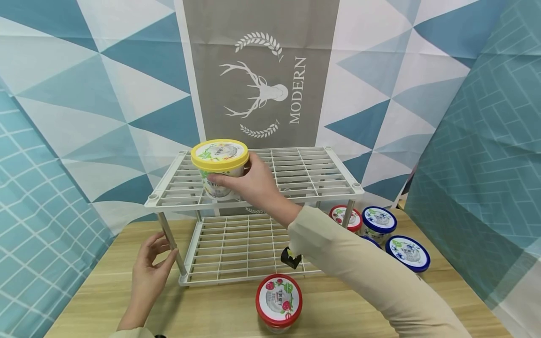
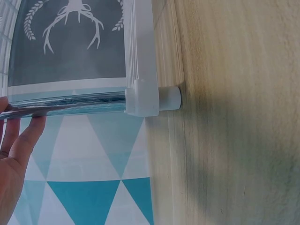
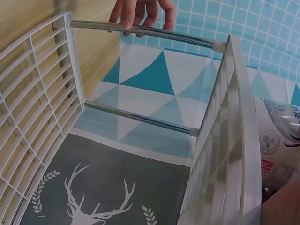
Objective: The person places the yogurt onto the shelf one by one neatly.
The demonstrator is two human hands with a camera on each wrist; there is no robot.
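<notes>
1. Step in hand: the work looks like placing a tub on the rack. The right hand (image 1: 253,180) grips the yellow-lidded tub (image 1: 219,164), thumb in front, at the left front part of the upper shelf (image 1: 344,171); the tub stands roughly upright, though I cannot tell whether its base bears on the bars.
2. The left hand (image 1: 154,263) holds the left front post (image 2: 84,104) between thumb and fingers, probably to steady the rack.
3. Next move, as I judge it: settle the tub flat, then let go without dragging it towards the front edge (the bars are spaced, so a careless set-down could tilt it).
4. Tubs, counted: one yellow-lidded; two red-lidded, one on the tabletop (image 1: 220,310) in front of the rack (image 1: 279,300) and one by the right front post (image 1: 345,217); three blue-lidded in view at the right (image 1: 379,219) (image 1: 407,253) (image 1: 370,241), the last partly hidden by the right sleeve (image 1: 359,267).
5. Shelves: two, the upper and the lower shelf (image 1: 191,253). Hands: two, both occupied.
</notes>
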